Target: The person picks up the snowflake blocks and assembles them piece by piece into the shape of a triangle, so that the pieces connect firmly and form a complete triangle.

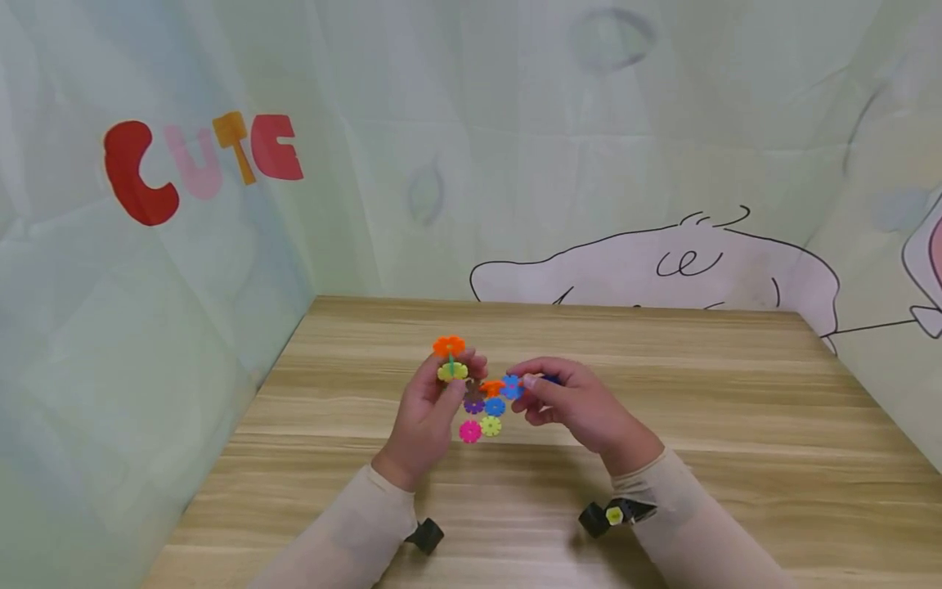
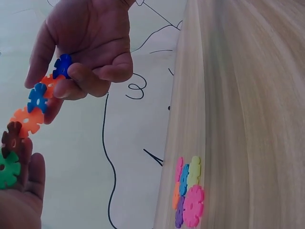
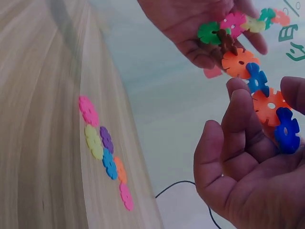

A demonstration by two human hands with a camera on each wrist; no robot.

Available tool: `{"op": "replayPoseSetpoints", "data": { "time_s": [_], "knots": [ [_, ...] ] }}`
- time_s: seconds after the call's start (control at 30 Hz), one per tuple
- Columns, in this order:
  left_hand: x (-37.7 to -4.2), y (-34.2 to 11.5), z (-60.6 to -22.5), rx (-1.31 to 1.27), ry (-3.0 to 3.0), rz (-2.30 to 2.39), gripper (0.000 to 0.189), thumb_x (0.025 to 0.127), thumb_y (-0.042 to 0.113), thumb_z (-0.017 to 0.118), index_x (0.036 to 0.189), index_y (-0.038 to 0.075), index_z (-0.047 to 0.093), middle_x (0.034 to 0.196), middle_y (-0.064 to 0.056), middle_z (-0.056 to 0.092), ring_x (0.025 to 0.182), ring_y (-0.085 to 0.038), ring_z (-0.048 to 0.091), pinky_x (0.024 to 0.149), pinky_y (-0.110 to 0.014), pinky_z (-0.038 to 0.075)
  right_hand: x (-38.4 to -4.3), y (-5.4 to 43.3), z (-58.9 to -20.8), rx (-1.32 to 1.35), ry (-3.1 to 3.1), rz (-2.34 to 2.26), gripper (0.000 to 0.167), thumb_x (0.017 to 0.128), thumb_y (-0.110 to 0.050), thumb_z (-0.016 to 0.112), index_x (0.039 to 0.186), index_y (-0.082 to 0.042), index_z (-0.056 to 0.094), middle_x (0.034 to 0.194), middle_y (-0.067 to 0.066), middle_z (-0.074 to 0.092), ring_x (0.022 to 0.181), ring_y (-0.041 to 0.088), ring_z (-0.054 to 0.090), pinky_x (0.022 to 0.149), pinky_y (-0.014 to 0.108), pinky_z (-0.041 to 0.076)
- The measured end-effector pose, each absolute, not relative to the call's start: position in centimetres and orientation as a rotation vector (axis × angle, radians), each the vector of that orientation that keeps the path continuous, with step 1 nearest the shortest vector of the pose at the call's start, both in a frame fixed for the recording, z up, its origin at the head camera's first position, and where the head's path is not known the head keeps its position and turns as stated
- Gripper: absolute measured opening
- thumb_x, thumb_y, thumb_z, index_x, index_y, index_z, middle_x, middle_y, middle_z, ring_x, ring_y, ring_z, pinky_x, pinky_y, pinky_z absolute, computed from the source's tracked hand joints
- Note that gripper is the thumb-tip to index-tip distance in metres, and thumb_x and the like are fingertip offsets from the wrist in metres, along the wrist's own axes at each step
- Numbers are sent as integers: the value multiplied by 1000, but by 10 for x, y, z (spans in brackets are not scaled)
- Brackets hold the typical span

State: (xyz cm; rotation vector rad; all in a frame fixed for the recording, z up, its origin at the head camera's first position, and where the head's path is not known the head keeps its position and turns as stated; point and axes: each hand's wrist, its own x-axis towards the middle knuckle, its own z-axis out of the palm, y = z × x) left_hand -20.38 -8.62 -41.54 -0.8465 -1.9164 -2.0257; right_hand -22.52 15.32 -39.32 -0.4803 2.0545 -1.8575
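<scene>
A chain of flower-shaped interlocking plastic discs stretches between both hands above the table. My left hand (image 1: 419,421) holds its left part, where an orange disc (image 1: 448,346) and a yellow disc (image 1: 452,372) rise above the thumb. In the right wrist view, a green disc (image 3: 210,33), a pink disc (image 3: 233,25) and a brown disc (image 3: 227,42) lie by the left fingers. My right hand (image 1: 581,405) pinches the other end at an orange disc (image 3: 270,106), with a dark blue disc (image 3: 287,130) beyond it. A lighter blue disc (image 3: 257,79) links this part to another orange disc (image 3: 239,63).
Several loose discs lie together on the wooden table (image 1: 331,491) below the hands, among them a pink disc (image 1: 470,432), a yellow disc (image 1: 491,425), a blue disc (image 1: 495,406) and a purple disc (image 2: 179,213). Printed cloth walls (image 1: 471,147) stand behind and beside the table.
</scene>
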Motion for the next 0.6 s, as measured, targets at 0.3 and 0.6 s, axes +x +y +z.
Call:
{"op": "replayPoseSetpoints", "data": {
  "time_s": [0.3, 0.6],
  "knots": [
    [-207, -86, -418, -762, -1939, -1931, 34, 113, 6, 40, 146, -1, 40, 123, -26, 61, 107, -28, 70, 93, -30, 61, -223, 151, -390, -466, 1969, -1805, 35, 111, -22, 54, 134, 2, 64, 98, 9, 76, 86, 23, 67, 81, 34, 62],
    [-206, -86, -417, -644, -1938, -1966, 53, 112, 5, 43, 162, 12, 25, 113, -21, 66, 86, -13, 70, 76, -33, 65, -222, 148, -394, -515, 1925, -1771, 37, 111, -20, 53, 132, 8, 61, 97, 10, 76, 86, 21, 68, 81, 34, 62]
  ]
}}
